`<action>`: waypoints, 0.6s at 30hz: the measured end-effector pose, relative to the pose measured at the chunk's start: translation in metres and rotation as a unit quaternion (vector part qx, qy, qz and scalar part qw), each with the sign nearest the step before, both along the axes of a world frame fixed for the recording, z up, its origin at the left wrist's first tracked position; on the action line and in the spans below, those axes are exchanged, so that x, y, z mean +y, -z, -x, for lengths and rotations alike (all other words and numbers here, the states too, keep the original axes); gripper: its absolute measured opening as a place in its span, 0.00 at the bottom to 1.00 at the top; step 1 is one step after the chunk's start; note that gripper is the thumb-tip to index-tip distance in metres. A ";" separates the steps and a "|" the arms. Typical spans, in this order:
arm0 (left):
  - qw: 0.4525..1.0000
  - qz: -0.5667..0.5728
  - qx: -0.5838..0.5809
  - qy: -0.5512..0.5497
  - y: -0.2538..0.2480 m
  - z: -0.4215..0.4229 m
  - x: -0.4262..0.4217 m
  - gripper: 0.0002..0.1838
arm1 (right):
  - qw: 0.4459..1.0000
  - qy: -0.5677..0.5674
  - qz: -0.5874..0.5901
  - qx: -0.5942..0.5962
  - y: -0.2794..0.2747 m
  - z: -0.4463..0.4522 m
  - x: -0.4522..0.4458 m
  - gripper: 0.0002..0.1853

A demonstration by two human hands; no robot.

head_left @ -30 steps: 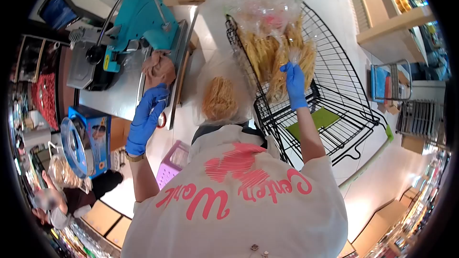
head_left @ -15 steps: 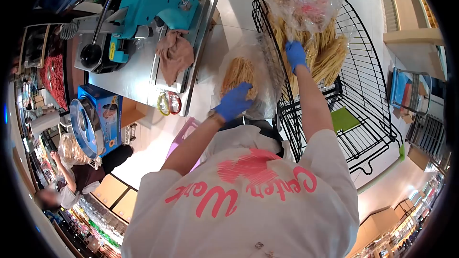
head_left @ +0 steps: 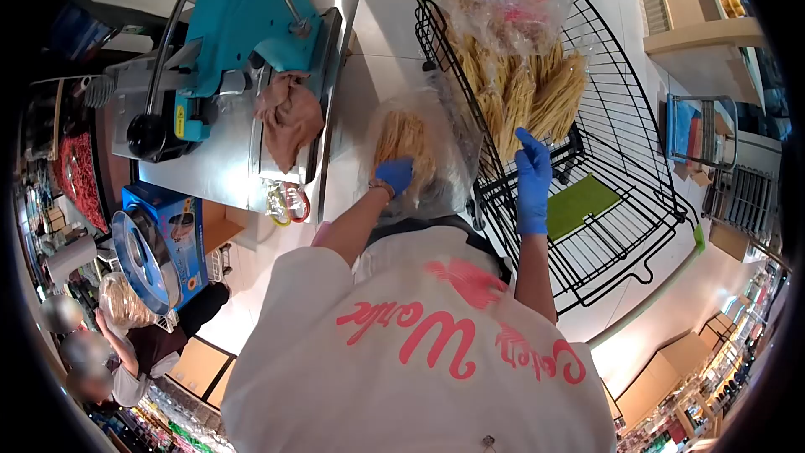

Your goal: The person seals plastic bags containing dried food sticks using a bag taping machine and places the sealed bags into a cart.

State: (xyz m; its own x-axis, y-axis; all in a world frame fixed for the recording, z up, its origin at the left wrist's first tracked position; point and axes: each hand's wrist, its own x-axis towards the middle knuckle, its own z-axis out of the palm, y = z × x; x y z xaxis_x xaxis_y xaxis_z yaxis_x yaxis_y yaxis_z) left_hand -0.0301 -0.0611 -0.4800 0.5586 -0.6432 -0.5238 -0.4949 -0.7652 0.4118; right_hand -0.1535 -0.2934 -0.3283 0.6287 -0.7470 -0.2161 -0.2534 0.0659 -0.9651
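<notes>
My left hand point(head_left: 394, 174), in a blue glove, is closed at the near side of a clear plastic bag point(head_left: 428, 193) holding a bundle of thin tan dried strands point(head_left: 398, 136). Its fingertips are partly hidden against the bag. My right hand point(head_left: 533, 189), also gloved in blue, is raised over the left side of a black wire shopping cart point(head_left: 625, 256). Its index finger is extended, the other fingers are partly bent, and no object shows in it. Just beyond lie long yellowish dried sticks point(head_left: 558, 96), partly covered by crumpled clear plastic point(head_left: 511, 0).
To the left, a steel table point(head_left: 226, 172) carries a teal machine point(head_left: 243, 33) with a lever and a brown cloth point(head_left: 289, 113). Tape rolls point(head_left: 288, 203) hang at its edge. A green mat point(head_left: 583, 205) lies in the cart. Other people point(head_left: 126, 361) are at far left.
My right hand has drawn back from the dried sticks and opened. My left hand has gone from lying spread on the bundle to bent fingers at the bag. The view has shifted slightly.
</notes>
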 end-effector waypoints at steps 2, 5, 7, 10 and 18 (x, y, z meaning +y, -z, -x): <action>0.999 0.042 -0.006 -0.031 -0.025 -0.012 -0.001 0.12 | 0.996 -0.077 0.048 0.017 -0.016 -0.003 0.013 0.22; 0.983 0.174 -0.013 -0.059 -0.080 -0.033 -0.002 0.12 | 0.969 -0.190 0.153 0.035 -0.002 -0.010 0.018 0.24; 0.911 0.250 0.260 -0.201 -0.133 -0.042 0.002 0.13 | 0.963 -0.245 0.110 0.033 -0.022 -0.022 0.023 0.31; 0.859 0.303 0.351 -0.219 -0.219 -0.043 0.003 0.13 | 0.868 -0.409 0.281 0.002 -0.040 -0.039 0.040 0.42; 0.739 0.625 0.226 -0.113 -0.316 -0.033 0.016 0.35 | 0.933 -0.326 -0.003 -0.153 -0.070 -0.086 0.073 0.15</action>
State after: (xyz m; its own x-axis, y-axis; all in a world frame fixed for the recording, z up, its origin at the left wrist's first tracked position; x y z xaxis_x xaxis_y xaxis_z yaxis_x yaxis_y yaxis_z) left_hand 0.0025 -0.0449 -0.1639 0.6756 -0.6990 0.2346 -0.0094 0.3100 0.9507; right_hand -0.0674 -0.2205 -0.2579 0.9820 -0.1834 0.0453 0.0461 0.0005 -0.9989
